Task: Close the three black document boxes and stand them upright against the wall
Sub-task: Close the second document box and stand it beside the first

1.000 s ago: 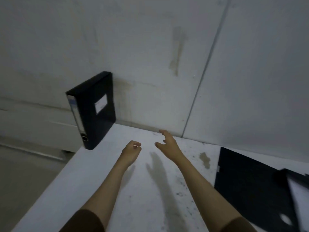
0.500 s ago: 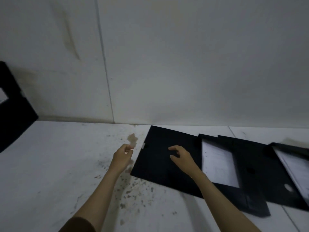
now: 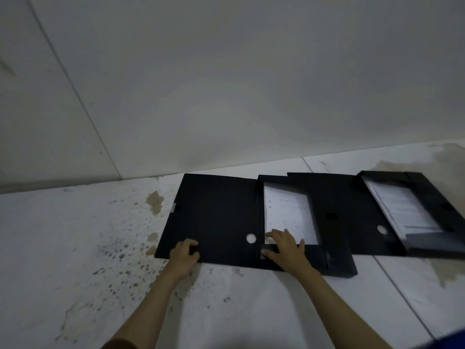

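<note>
Stains [image 3: 153, 205] blotch the bench [image 3: 75, 248] at nine o'clock of the open black box [image 3: 214, 217]; a second open box [image 3: 427, 197] lies at three. Left hand [image 3: 185, 255] grips the first's flat lid edge; right hand [image 3: 284, 245], fingers spread, rests on its papers [image 3: 286, 210].

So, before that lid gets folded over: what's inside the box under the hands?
White printed sheets lie in the tray of the box; the right hand covers their near corner. The stack's depth and anything beneath it are hidden.

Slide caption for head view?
Left hand grips, right hand rests on an open document box; second open box beside it.
</note>
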